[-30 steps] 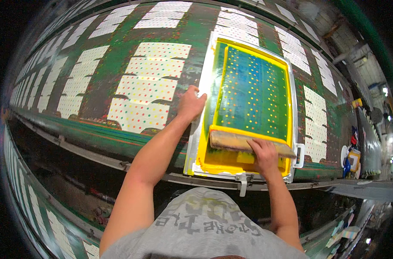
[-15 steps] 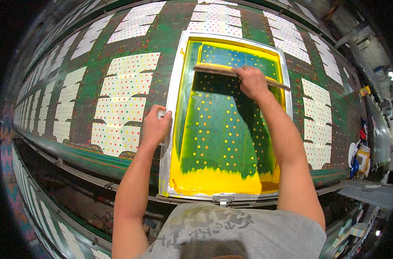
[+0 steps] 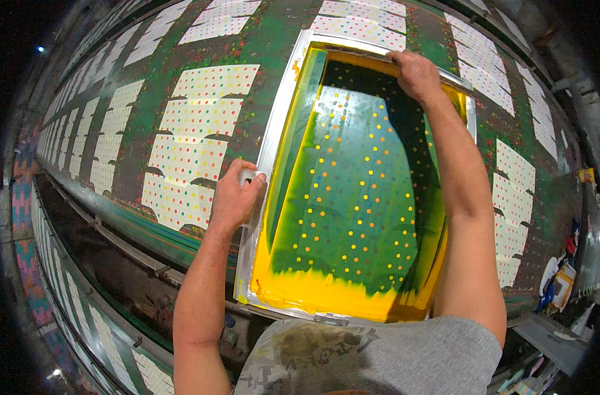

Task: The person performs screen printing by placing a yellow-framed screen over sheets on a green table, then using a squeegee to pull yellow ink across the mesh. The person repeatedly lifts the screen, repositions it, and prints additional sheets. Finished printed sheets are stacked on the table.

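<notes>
A screen printing frame [image 3: 281, 118] with silver metal edges lies in front of me on the long printing table. Its mesh [image 3: 352, 197] is see-through green with several columns of yellow and orange dots, and yellow ink [image 3: 313, 296] pools along the near end. My left hand [image 3: 237, 194] is closed around a pale handle [image 3: 248, 175] on the frame's left side. At the far end, my right hand [image 3: 418, 76] is closed on the wooden squeegee [image 3: 359, 55], which lies across the frame beside its far rim. The squeegee's right part is mostly hidden by the hand and forearm.
White die-cut sheets with coloured dots [image 3: 193, 145] lie in rows on the green and brown printing table [image 3: 132, 148]. More dotted sheets [image 3: 510, 204] are right of the frame. A rail [image 3: 135, 247] runs along the table's near edge. Containers [image 3: 560, 286] stand at the right.
My right hand has pushed the squeegee away from me to the far end of the frame. My left hand stays on the handle. The whole view has tilted somewhat.
</notes>
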`<move>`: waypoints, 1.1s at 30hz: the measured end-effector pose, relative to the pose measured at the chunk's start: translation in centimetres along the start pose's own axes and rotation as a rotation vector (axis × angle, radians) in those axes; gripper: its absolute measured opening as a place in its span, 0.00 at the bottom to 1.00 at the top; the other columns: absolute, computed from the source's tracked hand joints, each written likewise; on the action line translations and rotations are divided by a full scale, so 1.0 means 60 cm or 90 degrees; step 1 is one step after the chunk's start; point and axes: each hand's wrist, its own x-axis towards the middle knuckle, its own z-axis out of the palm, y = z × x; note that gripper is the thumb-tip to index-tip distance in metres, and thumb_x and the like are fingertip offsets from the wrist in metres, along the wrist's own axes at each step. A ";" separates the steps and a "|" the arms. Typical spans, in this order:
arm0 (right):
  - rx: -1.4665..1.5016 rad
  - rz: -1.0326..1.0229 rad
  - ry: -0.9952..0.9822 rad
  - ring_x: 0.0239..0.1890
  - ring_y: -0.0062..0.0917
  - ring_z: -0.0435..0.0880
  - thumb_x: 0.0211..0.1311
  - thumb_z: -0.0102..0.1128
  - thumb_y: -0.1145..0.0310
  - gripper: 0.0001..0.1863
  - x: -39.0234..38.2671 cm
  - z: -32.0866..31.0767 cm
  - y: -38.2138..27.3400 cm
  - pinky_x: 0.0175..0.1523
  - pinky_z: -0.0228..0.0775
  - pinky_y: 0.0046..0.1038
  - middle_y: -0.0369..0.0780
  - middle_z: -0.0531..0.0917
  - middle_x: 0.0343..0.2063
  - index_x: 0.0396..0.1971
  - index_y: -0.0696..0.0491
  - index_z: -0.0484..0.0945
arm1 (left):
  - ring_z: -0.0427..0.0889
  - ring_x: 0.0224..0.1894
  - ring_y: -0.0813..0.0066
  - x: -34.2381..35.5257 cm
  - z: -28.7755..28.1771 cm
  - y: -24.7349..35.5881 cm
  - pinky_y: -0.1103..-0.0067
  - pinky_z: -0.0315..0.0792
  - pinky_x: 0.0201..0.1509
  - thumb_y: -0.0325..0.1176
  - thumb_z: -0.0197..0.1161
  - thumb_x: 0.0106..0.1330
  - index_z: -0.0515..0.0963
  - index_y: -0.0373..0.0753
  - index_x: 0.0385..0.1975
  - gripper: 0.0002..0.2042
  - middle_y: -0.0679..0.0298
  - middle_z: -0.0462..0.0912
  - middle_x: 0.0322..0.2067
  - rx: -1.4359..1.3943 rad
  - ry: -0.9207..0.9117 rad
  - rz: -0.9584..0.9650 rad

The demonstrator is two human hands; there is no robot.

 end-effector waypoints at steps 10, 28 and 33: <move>0.032 -0.004 -0.044 0.59 0.48 0.89 0.63 0.62 0.71 0.24 0.026 -0.005 0.042 0.65 0.82 0.50 0.48 0.91 0.54 0.59 0.44 0.88 | 0.78 0.33 0.82 0.005 0.008 -0.008 0.76 0.75 0.41 0.42 0.74 0.73 0.82 0.39 0.50 0.16 0.67 0.83 0.31 -0.016 0.008 0.008; 0.131 -0.057 -0.225 0.53 0.49 0.89 0.63 0.66 0.71 0.20 -0.269 -0.146 -0.167 0.57 0.83 0.51 0.47 0.91 0.48 0.55 0.45 0.88 | 0.88 0.37 0.57 0.008 0.006 -0.034 0.62 0.80 0.47 0.45 0.71 0.73 0.81 0.39 0.52 0.18 0.51 0.88 0.34 -0.004 0.012 0.103; 0.110 -0.049 -0.230 0.49 0.49 0.91 0.58 0.64 0.73 0.19 -0.404 -0.198 -0.271 0.53 0.85 0.53 0.46 0.90 0.43 0.51 0.45 0.88 | 0.91 0.43 0.42 0.020 0.006 -0.050 0.57 0.81 0.51 0.48 0.71 0.71 0.81 0.41 0.53 0.21 0.43 0.90 0.39 0.029 0.019 0.124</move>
